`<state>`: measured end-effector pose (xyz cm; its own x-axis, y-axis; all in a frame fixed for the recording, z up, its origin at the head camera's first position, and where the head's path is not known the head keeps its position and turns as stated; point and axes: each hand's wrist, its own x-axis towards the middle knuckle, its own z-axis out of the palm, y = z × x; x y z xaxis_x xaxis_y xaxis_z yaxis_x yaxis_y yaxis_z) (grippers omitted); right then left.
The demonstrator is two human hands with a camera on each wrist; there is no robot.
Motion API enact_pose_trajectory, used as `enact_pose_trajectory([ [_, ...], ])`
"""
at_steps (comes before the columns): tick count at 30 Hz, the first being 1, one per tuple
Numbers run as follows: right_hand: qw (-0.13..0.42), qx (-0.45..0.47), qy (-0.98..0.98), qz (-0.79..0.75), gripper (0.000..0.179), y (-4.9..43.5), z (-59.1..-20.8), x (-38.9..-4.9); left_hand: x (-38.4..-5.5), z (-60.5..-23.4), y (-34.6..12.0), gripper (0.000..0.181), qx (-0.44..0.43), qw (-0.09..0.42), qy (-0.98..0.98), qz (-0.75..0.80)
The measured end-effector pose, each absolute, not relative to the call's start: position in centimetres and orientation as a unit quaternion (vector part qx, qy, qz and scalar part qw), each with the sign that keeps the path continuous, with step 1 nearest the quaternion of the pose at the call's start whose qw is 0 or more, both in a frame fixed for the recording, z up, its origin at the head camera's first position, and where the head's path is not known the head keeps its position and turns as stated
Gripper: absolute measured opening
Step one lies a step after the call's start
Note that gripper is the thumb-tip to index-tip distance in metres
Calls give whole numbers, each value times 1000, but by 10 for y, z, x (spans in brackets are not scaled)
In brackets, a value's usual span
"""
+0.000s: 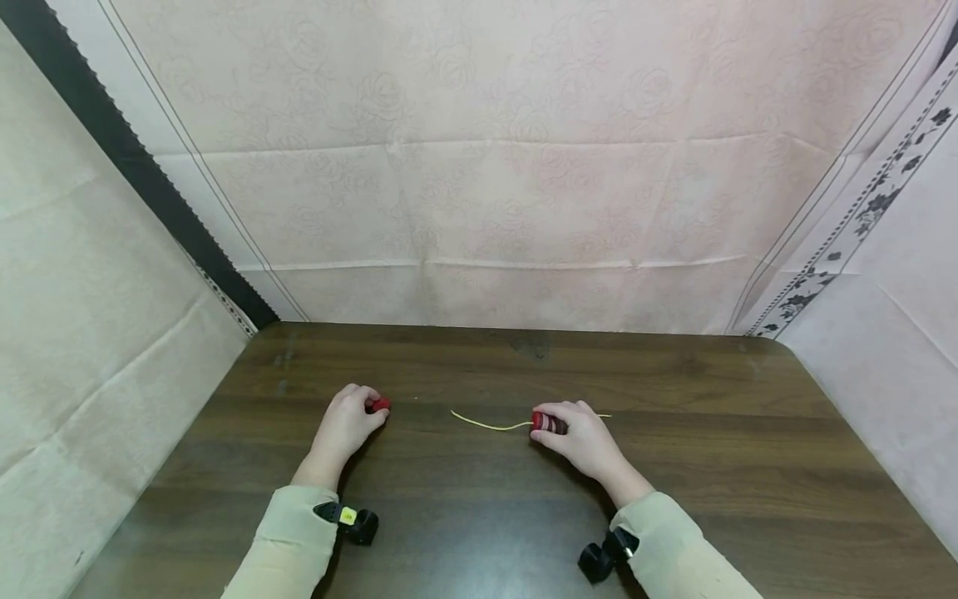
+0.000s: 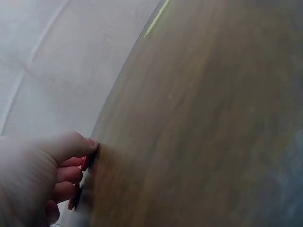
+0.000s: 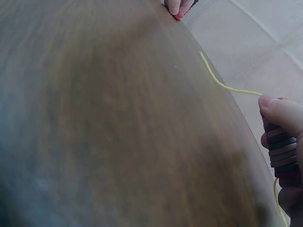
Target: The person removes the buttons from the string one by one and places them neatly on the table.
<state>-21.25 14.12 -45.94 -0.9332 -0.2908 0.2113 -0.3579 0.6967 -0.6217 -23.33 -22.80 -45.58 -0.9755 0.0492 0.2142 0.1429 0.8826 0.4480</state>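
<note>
In the head view my left hand [image 1: 347, 424] pinches a small red piece [image 1: 381, 404] close to the tabletop, left of centre. The left wrist view shows red edges [image 2: 85, 163] between thumb and fingers; the rest is hidden, and I cannot tell whether it is one piece or two. My right hand [image 1: 584, 439] grips a short stack of flat pieces [image 1: 549, 423], red at one end with light and dark bands. A yellow string [image 1: 490, 427] comes out of both ends of the stack. Its longer free end points toward the left hand, lying apart from it.
A brown wooden table [image 1: 449, 516] lies under both hands. Pale patterned cloth [image 1: 486, 200] hangs behind its far edge, with more cloth at both sides. Black devices [image 1: 364, 527] are strapped to both wrists.
</note>
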Motion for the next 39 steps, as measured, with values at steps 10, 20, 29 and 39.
enact_pose_trajectory([
  [10,45,175,-920,348,35,143,-459,-212,-235,-453,-228,17,-48,107,-972,-205],
  [20,44,175,-920,349,36,143,-458,-212,-235,-452,-223,19,-53,129,-963,-232],
  [29,46,179,-918,350,36,141,-459,-214,-229,-446,-200,31,-89,99,-940,-314],
  [39,43,182,-916,355,35,137,-459,-215,-232,-444,-170,36,-123,65,-921,-364],
])
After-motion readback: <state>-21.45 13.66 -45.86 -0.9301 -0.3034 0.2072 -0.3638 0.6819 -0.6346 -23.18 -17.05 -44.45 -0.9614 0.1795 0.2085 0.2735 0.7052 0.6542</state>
